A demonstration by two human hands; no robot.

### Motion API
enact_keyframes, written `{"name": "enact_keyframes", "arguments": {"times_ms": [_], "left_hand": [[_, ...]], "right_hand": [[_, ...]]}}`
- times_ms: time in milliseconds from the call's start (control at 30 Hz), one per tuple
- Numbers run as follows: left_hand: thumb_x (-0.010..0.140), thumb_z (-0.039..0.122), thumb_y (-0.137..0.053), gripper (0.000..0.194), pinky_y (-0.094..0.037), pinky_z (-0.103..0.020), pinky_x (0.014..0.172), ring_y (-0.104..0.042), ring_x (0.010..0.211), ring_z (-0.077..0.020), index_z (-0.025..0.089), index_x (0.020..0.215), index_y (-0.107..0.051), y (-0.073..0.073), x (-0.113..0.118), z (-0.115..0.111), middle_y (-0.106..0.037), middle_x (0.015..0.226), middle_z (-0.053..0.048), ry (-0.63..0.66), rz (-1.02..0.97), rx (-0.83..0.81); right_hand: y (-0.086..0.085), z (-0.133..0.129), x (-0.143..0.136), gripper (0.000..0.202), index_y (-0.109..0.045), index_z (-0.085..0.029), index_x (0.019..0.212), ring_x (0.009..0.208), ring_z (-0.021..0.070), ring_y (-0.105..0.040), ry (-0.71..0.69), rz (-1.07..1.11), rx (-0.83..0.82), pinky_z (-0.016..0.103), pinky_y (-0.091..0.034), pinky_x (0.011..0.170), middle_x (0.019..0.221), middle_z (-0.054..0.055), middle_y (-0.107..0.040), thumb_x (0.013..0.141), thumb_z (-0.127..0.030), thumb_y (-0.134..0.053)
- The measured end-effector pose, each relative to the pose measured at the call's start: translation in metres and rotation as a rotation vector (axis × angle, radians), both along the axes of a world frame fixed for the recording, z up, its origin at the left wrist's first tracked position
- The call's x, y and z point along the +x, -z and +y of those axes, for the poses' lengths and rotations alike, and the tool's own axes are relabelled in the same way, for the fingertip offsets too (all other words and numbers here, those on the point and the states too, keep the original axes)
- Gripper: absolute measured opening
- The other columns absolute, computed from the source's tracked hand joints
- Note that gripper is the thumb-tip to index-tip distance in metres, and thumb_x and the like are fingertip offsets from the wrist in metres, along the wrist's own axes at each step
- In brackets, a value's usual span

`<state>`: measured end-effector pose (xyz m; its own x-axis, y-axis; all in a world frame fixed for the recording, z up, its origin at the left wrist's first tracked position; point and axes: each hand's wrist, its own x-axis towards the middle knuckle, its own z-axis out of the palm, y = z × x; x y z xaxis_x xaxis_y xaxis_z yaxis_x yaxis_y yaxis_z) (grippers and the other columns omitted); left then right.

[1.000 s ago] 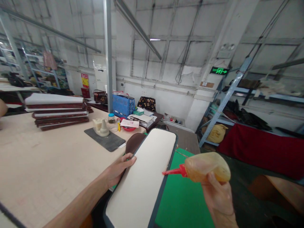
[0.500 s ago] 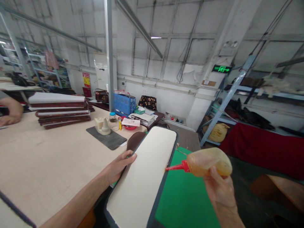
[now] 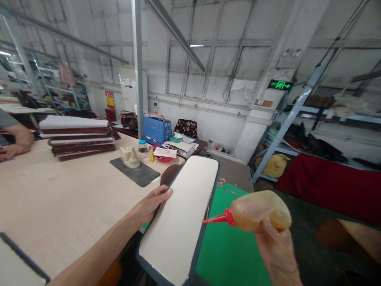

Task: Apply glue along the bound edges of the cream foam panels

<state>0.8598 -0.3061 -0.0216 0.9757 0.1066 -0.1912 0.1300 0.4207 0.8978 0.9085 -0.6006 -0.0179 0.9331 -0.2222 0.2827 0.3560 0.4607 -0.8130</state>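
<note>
My left hand (image 3: 154, 202) is closed on the left edge of a long white panel (image 3: 181, 210) with rounded corners and a dark rim. The panel is held tilted above a green sheet (image 3: 232, 254). In my right hand (image 3: 275, 242) is a squeeze bottle (image 3: 260, 210), lying on its side and partly full of amber liquid. Its red nozzle (image 3: 217, 219) points left, the tip touching the panel's right edge where the white meets the dark rim. A thin yellowish line shows along that edge just above the tip.
On the pale table (image 3: 74, 198) lie a stack of dark-red-edged sheets (image 3: 81, 137) and a dark mat (image 3: 143, 174) with cream-coloured parts. A blue crate (image 3: 156, 130) stands behind. Another person's hand (image 3: 18, 150) rests at far left. Blue shelving (image 3: 276, 139) stands at right.
The nozzle tip has slid down along the panel's right edge, toward me, with my right hand and the bottle. My left hand keeps its hold, and the panel has shifted slightly.
</note>
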Motion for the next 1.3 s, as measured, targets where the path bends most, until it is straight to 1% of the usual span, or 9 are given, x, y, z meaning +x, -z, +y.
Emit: {"name": "enact_keyframes", "arguments": {"times_ms": [133,300,433,600,767,933,1067,1200,1300], "left_hand": [[0.059,0.033,-0.082,0.040,-0.050,-0.027,0.057,-0.066,0.062,-0.0185,0.017,0.086,-0.057,0.000,0.005,0.001,-0.068,0.068,-0.001,-0.017,0.004,-0.018],[0.057,0.033,-0.083,0.043,-0.050,-0.028,0.059,-0.066,0.064,-0.0192,0.017,0.086,-0.057,0.000,0.015,0.004,-0.068,0.068,0.000,-0.019,-0.015,-0.034],[0.055,0.034,-0.084,0.044,-0.049,-0.026,0.056,-0.065,0.059,-0.0181,0.017,0.084,-0.056,-0.003,0.022,0.005,-0.065,0.061,0.002,-0.025,-0.019,-0.015],[0.053,0.035,-0.085,0.044,-0.048,-0.025,0.053,-0.062,0.055,-0.0155,0.017,0.079,-0.053,-0.006,0.030,0.005,-0.061,0.058,0.004,-0.048,-0.030,-0.005],[0.054,0.033,-0.084,0.042,-0.047,-0.023,0.050,-0.060,0.051,-0.0138,0.018,0.071,-0.049,-0.013,0.035,0.004,-0.063,0.058,0.003,-0.094,-0.014,0.018],[0.057,0.029,-0.082,0.037,-0.047,-0.024,0.049,-0.060,0.049,-0.0139,0.017,0.070,-0.049,-0.016,0.040,0.003,-0.063,0.057,0.002,-0.157,0.004,0.020],[0.061,0.026,-0.080,0.032,-0.047,-0.023,0.048,-0.060,0.047,-0.0132,0.017,0.070,-0.051,-0.016,0.043,0.005,-0.063,0.056,0.003,-0.207,0.003,-0.006],[0.066,0.021,-0.077,0.026,-0.047,-0.023,0.047,-0.059,0.045,-0.0133,0.017,0.070,-0.051,-0.011,0.047,0.006,-0.062,0.052,0.004,-0.282,0.014,-0.055],[0.070,0.019,-0.074,0.022,-0.048,-0.023,0.046,-0.059,0.045,-0.0135,0.018,0.071,-0.052,-0.006,0.051,0.006,-0.064,0.053,0.003,-0.325,0.014,-0.101]], "right_hand": [[-0.001,0.000,-0.003,0.036,-0.070,-0.021,0.076,0.068,0.0183,-0.064,0.001,0.032,0.027,0.027,-0.054,0.059,0.076,0.003,-0.069,0.046,-0.033,-0.087],[0.000,-0.001,-0.005,0.034,-0.071,-0.021,0.078,0.067,0.0192,-0.063,-0.003,0.000,-0.016,0.028,-0.054,0.060,0.076,0.005,-0.069,0.051,-0.036,-0.085],[0.002,-0.003,-0.007,0.035,-0.070,-0.020,0.076,0.067,0.0199,-0.063,-0.010,-0.011,-0.029,0.028,-0.054,0.058,0.074,0.006,-0.069,0.049,-0.036,-0.086],[0.002,-0.006,-0.008,0.034,-0.070,-0.020,0.074,0.066,0.0200,-0.063,-0.020,-0.020,-0.035,0.029,-0.053,0.058,0.073,0.006,-0.069,0.049,-0.037,-0.087],[0.001,-0.006,-0.008,0.033,-0.071,-0.020,0.075,0.064,0.0205,-0.063,-0.028,-0.036,-0.074,0.030,-0.054,0.058,0.072,0.007,-0.069,0.050,-0.038,-0.085],[0.003,-0.006,-0.007,0.033,-0.071,-0.021,0.075,0.063,0.0193,-0.062,-0.031,-0.034,-0.078,0.028,-0.053,0.057,0.071,0.006,-0.068,0.051,-0.038,-0.085],[0.005,-0.007,-0.007,0.033,-0.070,-0.020,0.077,0.067,0.0210,-0.063,-0.006,-0.039,-0.085,0.030,-0.054,0.060,0.073,0.005,-0.068,0.053,-0.037,-0.085],[0.008,-0.006,-0.009,0.033,-0.069,-0.019,0.079,0.064,0.0179,-0.063,0.039,-0.052,-0.052,0.025,-0.053,0.058,0.072,0.004,-0.067,0.053,-0.033,-0.085],[0.012,-0.004,-0.013,0.031,-0.068,-0.018,0.077,0.062,0.0165,-0.062,0.107,-0.058,-0.052,0.023,-0.053,0.058,0.069,0.004,-0.067,0.056,-0.033,-0.085]]}}
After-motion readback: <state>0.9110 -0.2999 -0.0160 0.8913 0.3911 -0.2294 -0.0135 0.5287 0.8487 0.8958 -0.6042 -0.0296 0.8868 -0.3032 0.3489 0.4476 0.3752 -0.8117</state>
